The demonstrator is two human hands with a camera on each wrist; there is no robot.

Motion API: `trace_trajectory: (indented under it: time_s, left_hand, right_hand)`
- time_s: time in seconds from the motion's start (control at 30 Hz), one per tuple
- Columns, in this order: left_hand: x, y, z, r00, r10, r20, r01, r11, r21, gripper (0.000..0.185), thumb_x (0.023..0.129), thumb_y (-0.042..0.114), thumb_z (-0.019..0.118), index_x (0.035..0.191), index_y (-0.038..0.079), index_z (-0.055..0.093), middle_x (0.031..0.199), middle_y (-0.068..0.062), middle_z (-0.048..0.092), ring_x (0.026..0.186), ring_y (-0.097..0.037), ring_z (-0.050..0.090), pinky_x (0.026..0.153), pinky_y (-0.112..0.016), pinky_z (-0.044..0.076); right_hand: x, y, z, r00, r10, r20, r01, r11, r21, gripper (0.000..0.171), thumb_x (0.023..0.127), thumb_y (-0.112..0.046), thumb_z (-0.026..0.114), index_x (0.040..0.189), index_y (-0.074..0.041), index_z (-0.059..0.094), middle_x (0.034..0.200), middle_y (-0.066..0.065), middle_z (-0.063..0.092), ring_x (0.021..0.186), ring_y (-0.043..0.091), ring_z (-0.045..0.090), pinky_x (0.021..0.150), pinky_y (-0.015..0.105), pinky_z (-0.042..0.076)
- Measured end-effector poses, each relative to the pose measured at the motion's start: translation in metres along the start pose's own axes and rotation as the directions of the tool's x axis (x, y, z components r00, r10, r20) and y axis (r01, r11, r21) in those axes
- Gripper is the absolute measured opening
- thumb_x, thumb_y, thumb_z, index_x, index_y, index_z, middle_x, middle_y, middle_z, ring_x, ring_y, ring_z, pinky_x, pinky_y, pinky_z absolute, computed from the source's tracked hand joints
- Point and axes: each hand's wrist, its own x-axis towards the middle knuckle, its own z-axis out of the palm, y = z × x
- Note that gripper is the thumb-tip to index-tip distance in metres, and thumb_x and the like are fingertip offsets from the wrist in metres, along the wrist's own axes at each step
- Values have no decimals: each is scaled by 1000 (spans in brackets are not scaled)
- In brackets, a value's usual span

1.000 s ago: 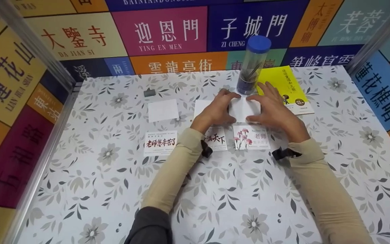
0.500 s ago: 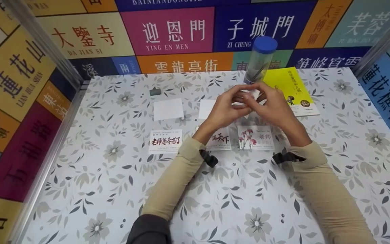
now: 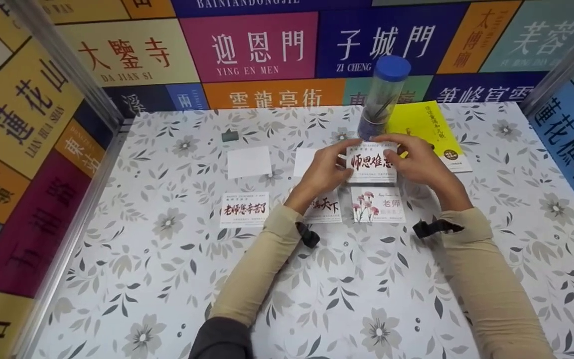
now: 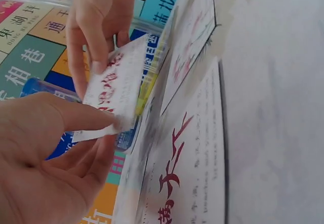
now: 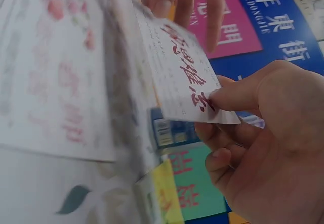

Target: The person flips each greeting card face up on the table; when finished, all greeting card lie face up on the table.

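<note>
we see a small white card (image 3: 371,162) with big red writing on it, face up. it is held a little above the table (image 3: 167,279), just past the flower card (image 3: 377,204) and near the tube (image 3: 382,97).

our left hand (image 3: 324,172) pinches the card's left edge, thumb on top and fingers under it. our right hand (image 3: 419,162) pinches the right edge the same way. both hands are closed just enough to hold the thin card.

from left to right, a blank white paper (image 3: 249,162) and a red-word card (image 3: 244,209) lie flat on the table. next comes the held card. then comes the clear round tube with a blue cap, and a flat yellow book (image 3: 429,127). the cards are thin, stiff rectangles. the table cover has grey flowers and leaves.
</note>
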Motion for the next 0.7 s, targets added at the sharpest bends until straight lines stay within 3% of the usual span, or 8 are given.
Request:
trace_trajectory:
  time_s: [0.1, 0.17, 0.27, 0.37, 0.4, 0.53, 0.6, 0.7]
  left_hand:
    - [0, 1, 4, 1000, -3, 11, 1, 993, 120, 69, 91, -9, 70, 155, 14, 60, 135, -12, 70, 102, -19, 70, 82, -21, 55]
    - [1, 2, 6, 1000, 6, -6, -5, 981, 194, 67, 90, -10, 69, 153, 11, 62, 130, -12, 71, 100, -20, 66, 81, -22, 52]
    - [1, 0, 9, 999, -1, -34, 9, 968, 252, 65, 91, -10, 69, 152, 10, 62, 129, -12, 69, 103, -20, 64, 85, -25, 53]
    - [2, -2, 10, 999, -20, -41, 31, 963, 267, 63, 93, -9, 71, 153, 8, 60, 137, -14, 67, 116, -23, 65, 99, -28, 56]
    - [7, -12, 15, 999, -28, -46, 41, 952, 302, 62, 92, -6, 72, 151, 8, 62, 140, -15, 66, 121, -25, 64, 104, -30, 55]
    - [8, -12, 18, 999, -50, -14, 51, 891, 452, 42, 95, 3, 74, 136, 11, 76, 154, -13, 61, 142, -33, 55, 118, -43, 49]
    - [7, -12, 19, 999, -39, 26, 19, 842, 539, 29, 97, 9, 73, 124, 15, 82, 155, -10, 62, 143, -33, 54, 115, -48, 51]
    - [0, -2, 15, 995, -19, 99, -42, 816, 577, 24, 102, 10, 67, 117, 18, 85, 152, -8, 66, 141, -33, 56, 113, -51, 52]
  right_hand:
    - [1, 8, 6, 1000, 23, 5, -23, 999, -34, 40, 110, -17, 62, 149, -26, 67, 156, 10, 60, 113, 35, 61, 91, 42, 52]
    - [3, 12, 10, 1000, 9, 10, -9, 998, -56, 43, 108, -19, 66, 151, -21, 65, 159, 14, 55, 126, 39, 59, 104, 52, 51]
    - [4, 14, 12, 999, -13, 35, 17, 993, -116, 56, 104, -26, 74, 157, -17, 58, 167, 18, 45, 151, 45, 43, 125, 67, 32]
    - [4, 14, 10, 996, -4, 84, 21, 977, -213, 71, 99, -31, 80, 162, -15, 51, 176, 17, 34, 163, 47, 26, 130, 76, 13]
    - [4, 15, 9, 995, 6, 101, 18, 970, -241, 73, 99, -32, 81, 162, -15, 50, 177, 16, 31, 164, 47, 24, 129, 78, 10]
    - [1, 18, 7, 986, 46, 163, 7, 951, -308, 65, 105, -34, 72, 163, -16, 50, 179, 17, 26, 165, 49, 20, 129, 78, 5]
    - [1, 20, 7, 980, 58, 188, 4, 949, -314, 61, 108, -34, 66, 164, -17, 49, 179, 18, 26, 165, 49, 18, 130, 77, 5]
    - [0, 20, 7, 974, 73, 215, -1, 948, -317, 61, 110, -35, 63, 165, -17, 46, 178, 19, 27, 165, 49, 18, 130, 75, 8]
